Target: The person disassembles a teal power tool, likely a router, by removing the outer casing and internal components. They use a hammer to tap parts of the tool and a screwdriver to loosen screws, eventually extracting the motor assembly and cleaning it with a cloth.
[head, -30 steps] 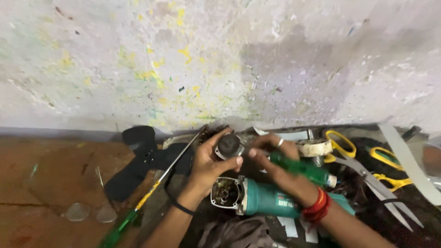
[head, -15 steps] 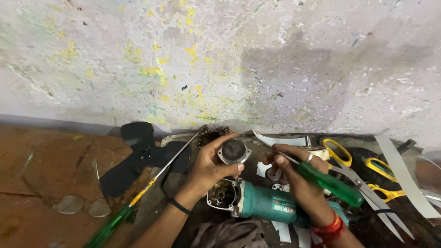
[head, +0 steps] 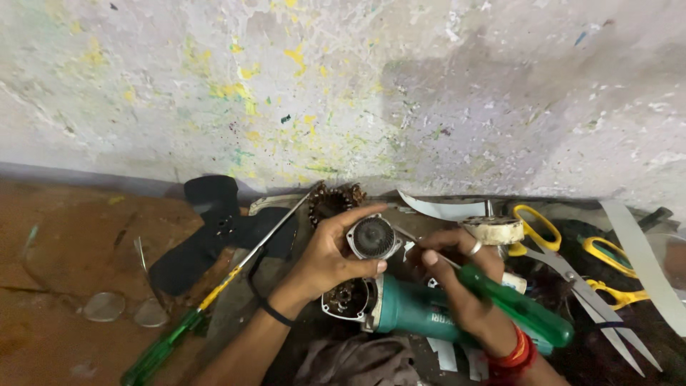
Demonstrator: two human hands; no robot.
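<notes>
My left hand (head: 325,261) holds a round grey metal gear housing (head: 373,237) between thumb and fingers, its open face toward me. My right hand (head: 461,286) grips a green-handled screwdriver (head: 518,306), whose thin shaft points left to the housing's edge. Below both hands lies the teal body of an angle grinder (head: 411,314) with its open front end (head: 348,299) showing metal parts inside.
A long green-and-yellow screwdriver (head: 207,300) lies slanted at the left beside a black fan blade (head: 207,225). A tape roll (head: 493,230) and yellow-handled scissors (head: 564,261) lie at the right, a second yellow pair (head: 611,268) further right. A paint-spattered wall (head: 343,86) rises behind. Grey cloth (head: 357,361) lies near me.
My left hand has kept hold of the housing and turned its open face toward me. My right hand has drawn back slightly, and the screwdriver tip now meets the housing's edge.
</notes>
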